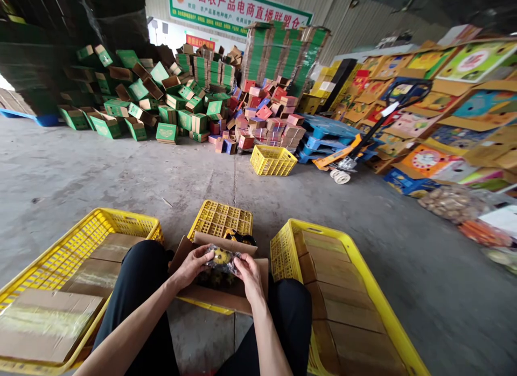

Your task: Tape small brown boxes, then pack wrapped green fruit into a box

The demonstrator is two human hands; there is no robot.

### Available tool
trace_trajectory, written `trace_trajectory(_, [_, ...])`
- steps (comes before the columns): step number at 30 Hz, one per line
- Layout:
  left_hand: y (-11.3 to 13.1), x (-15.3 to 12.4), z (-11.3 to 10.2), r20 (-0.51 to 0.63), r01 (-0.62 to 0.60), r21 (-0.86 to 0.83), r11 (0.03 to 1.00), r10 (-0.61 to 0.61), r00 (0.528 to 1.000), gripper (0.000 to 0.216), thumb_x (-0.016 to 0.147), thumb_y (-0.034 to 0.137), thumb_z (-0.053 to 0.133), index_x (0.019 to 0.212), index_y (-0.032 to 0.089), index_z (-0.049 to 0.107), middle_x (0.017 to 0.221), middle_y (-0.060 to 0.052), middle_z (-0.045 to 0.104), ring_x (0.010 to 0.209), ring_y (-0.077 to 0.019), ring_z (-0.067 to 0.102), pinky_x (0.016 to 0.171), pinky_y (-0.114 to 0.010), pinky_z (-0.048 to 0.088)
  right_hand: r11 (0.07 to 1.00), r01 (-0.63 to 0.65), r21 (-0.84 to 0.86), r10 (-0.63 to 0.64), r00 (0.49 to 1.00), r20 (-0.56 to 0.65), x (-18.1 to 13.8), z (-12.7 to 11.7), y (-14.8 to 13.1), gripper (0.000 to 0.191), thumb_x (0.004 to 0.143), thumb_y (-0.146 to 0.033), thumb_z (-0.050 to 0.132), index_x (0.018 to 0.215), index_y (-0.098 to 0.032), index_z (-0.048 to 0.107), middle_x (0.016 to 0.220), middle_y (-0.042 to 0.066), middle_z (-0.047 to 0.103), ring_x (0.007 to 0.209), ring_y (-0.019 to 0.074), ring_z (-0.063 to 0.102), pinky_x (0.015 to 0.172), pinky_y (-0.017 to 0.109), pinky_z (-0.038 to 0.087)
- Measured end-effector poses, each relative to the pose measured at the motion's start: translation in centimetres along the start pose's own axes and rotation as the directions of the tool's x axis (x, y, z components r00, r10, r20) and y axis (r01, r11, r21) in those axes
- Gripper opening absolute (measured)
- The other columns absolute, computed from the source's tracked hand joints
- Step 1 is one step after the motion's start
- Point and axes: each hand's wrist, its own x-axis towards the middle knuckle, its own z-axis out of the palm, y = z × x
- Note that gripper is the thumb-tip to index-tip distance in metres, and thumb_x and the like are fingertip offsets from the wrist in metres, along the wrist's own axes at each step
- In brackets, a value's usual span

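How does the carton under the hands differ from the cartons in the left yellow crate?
The carton under the left hand and right hand has open flaps; the cartons in the left yellow crate are taped shut. Both hands hold a plastic-wrapped item over the open carton; the crated cartons lie untouched. All are plain brown cardboard.

Yellow crates [365,273] — brown cardboard [48,322], green boxes [166,132] — black trousers [141,279].

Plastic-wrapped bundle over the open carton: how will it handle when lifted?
Probably crinkly and slippery: glossy clear film covers the plastic-wrapped bundle. Likely light, as the left hand and right hand hold it by fingertips.
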Motion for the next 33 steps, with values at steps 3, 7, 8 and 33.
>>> trace_trajectory(3, [0.05,0.14,-0.15,0.002,0.040,0.001,0.999,-0.040,0.999,0.052,0.071,0.053,0.094,0.104,0.015,0.080,0.107,-0.011,0.078,0.096,-0.0227,0.073,0.089,-0.032,0.057,1.000,0.023,-0.001,-0.023,1.000,-0.005,-0.13,0.16,-0.38,0.054,0.062,-0.064,0.092,0.091,-0.024,0.071,0.090,0.003,0.077,0.087,0.0225,0.073,0.075,0.032,0.060])
trace_trajectory(7, [0.15,0.11,-0.37,-0.073,0.051,-0.004,0.999,-0.052,0.996,0.048,0.065,0.053,0.097,0.089,0.015,0.079,0.088,-0.006,0.077,0.081,-0.0195,0.072,0.081,-0.031,0.057,1.000,0.019,0.005,-0.019,1.000,0.002,-0.34,0.36,-0.66,0.052,0.063,-0.064,0.091,0.090,-0.025,0.071,0.093,0.004,0.078,0.092,0.0247,0.074,0.079,0.034,0.060])
trace_trajectory(8, [0.18,0.07,-0.39,-0.081,0.050,-0.002,0.999,-0.050,0.995,0.047,0.064,0.052,0.097,0.086,0.016,0.079,0.085,-0.005,0.077,0.079,-0.0187,0.072,0.079,-0.030,0.057,1.000,0.019,0.005,-0.019,1.000,0.005,-0.38,0.38,-0.67,0.052,0.063,-0.064,0.091,0.090,-0.025,0.071,0.094,0.004,0.078,0.093,0.0254,0.074,0.080,0.035,0.060])
trace_trajectory(33, [0.62,0.33,-0.67,-0.103,0.095,-0.044,0.994,-0.100,0.990,0.057,0.077,0.061,0.086,0.113,0.018,0.078,0.116,-0.013,0.078,0.091,-0.0243,0.076,0.084,-0.035,0.061,0.995,0.049,-0.090,-0.052,0.998,-0.038,-0.01,-0.15,-0.28,0.056,0.063,-0.071,0.088,0.089,-0.024,0.073,0.091,0.004,0.078,0.088,0.0258,0.073,0.074,0.033,0.058])
